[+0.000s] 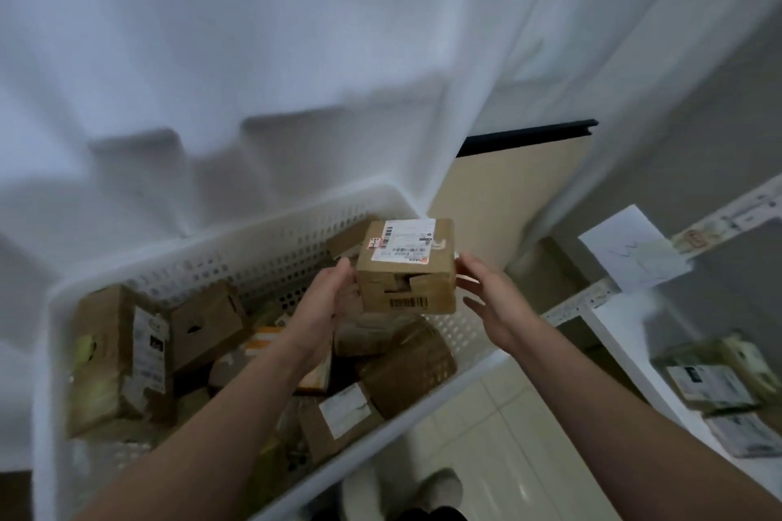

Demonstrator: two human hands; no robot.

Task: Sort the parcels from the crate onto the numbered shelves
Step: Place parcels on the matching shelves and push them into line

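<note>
Backdrop: white fabric curtain (254, 55), filling the view from 9 to 1 o'clock.
Crate: white perforated plastic crate (254, 254), from centre to 8 o'clock, with loose brown cardboard parcels (118, 355) piled inside.
Shelving: white shelf unit (613, 334) at 3 to 4 o'clock. Its edge strips carry labels, too blurred to read. Labelled shelf parcels (719, 381) lie on it.
Task item: small brown cardboard box (406, 266) with a white shipping label on top, held level above the crate's far right corner, just below centre of view.
Left hand (334, 296): forearm extended from 7 o'clock. It grips the box at its 9 o'clock side, thumb on the near edge and fingers curled out of sight behind it.
Right hand (486, 296): forearm extended from 5 o'clock. Palm faces the box's 3 o'clock side, fingers straight and spread apart. The uppermost fingertip touches the box edge.
</note>
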